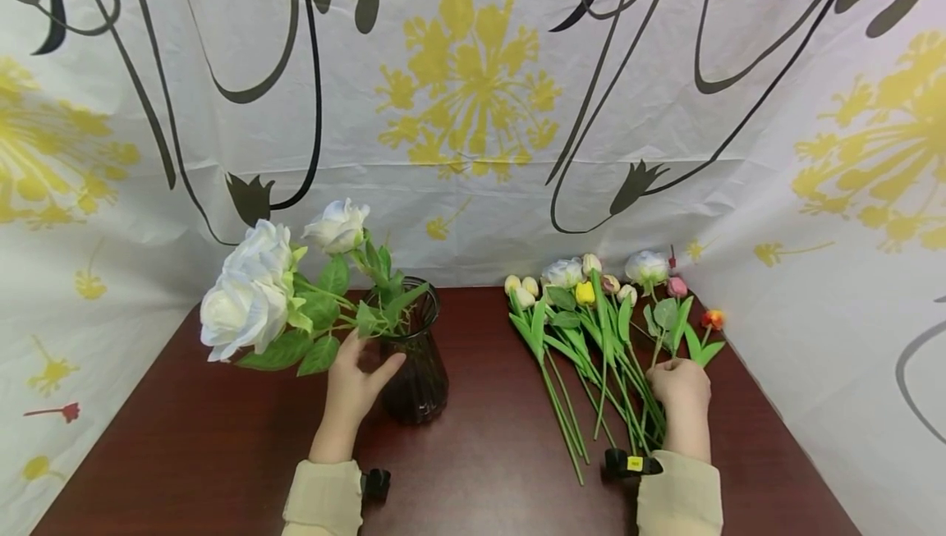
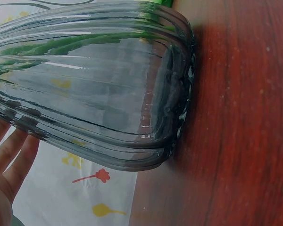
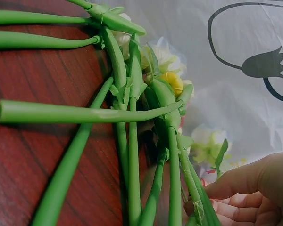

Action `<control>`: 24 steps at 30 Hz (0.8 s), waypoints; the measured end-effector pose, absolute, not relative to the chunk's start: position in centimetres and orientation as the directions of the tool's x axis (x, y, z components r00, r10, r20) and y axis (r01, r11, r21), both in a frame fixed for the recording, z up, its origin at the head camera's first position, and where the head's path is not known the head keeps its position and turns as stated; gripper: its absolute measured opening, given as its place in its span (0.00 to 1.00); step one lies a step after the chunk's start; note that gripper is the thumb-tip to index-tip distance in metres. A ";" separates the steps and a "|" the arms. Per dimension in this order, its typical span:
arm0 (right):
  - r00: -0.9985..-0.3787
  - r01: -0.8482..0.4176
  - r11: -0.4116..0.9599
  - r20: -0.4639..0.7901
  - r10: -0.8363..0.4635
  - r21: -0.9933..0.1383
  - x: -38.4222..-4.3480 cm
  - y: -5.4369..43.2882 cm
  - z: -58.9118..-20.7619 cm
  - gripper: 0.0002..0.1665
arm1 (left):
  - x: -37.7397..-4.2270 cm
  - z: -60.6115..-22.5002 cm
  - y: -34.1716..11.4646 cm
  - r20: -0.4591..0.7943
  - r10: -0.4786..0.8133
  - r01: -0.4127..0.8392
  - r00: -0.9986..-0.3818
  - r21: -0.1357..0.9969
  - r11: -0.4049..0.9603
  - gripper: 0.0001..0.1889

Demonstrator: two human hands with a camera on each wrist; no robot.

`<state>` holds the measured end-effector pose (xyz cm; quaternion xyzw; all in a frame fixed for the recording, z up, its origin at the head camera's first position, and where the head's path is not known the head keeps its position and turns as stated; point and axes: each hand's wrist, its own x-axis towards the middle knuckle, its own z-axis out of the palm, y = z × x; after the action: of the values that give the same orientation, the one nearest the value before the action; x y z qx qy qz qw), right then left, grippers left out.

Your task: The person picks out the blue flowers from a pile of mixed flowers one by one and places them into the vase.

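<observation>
We see a patterned cloth (image 1: 473,228) backing the worktop (image 1: 488,470), whose far edge crosses mid-frame and whose right edge slants close past the flowers (image 1: 606,331) heaped right of centre, heads towards the top. White roses (image 1: 247,310) lean out to the left, from the mouth of an upright glass vase (image 1: 417,388) left of centre. A broad stretch of worktop lies between vase and flowers, and we judge that span the relation that matters: the mouth lies leftward and slightly up from our right grip (image 1: 683,392). Our left grip (image 1: 356,384), nearer the vase, is relaxed, extended fingers against the glass. Our right grip, at lower right, pinches a stem (image 1: 656,347), its long axis running up the frame, tilted slightly right; which bloom it bears we cannot tell for certain.
</observation>
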<state>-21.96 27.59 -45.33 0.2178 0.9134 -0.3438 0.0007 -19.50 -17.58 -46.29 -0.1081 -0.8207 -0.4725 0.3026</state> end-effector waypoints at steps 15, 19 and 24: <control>-0.871 0.376 0.586 -0.059 0.487 -0.718 -21.8 27.0 -45.0 0.12 | -19.5 -46.2 -17.6 0.591 -0.110 0.460 -0.799 0.719 0.521 0.31; -0.870 0.359 0.582 -0.036 0.492 -0.730 -21.8 27.0 -44.8 0.12 | -19.5 -46.3 -17.6 0.586 -0.111 0.457 -0.803 0.723 0.519 0.31; -0.865 0.335 0.577 0.000 0.502 -0.745 -21.8 27.0 -44.5 0.12 | -19.4 -46.3 -17.6 0.576 -0.113 0.447 -0.810 0.730 0.517 0.31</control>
<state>-21.77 26.98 -44.54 0.2374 0.8817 -0.3938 -0.1062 -19.40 -17.61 -46.30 -0.1018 -0.8209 -0.4806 0.2910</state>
